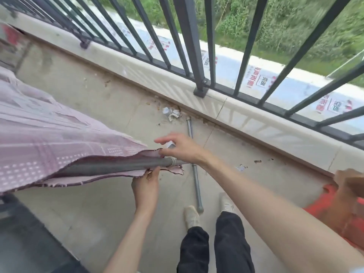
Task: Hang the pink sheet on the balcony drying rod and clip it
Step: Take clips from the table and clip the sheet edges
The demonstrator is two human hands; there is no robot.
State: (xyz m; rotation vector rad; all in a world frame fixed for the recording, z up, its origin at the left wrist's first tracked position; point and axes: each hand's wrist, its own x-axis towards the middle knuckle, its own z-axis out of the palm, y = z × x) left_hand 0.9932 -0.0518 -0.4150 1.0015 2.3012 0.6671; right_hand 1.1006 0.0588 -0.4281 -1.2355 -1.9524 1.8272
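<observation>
Over a concrete balcony floor [94, 107], a pink checked sheet [49, 134] drapes a grey metal rod [118, 166]. Left hand [146, 186] pinches its lower edge; right hand [181, 148] grips a small white clip [171, 144] above the rod's end.

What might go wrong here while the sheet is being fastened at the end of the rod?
The pink sheet reaches only to the tip of the drying rod, so its corner could slip off before it is clipped. The right hand holds a small pale piece, perhaps a clip; it could drop beyond the railing. A loose pipe lies by the feet, a trip hazard.
</observation>
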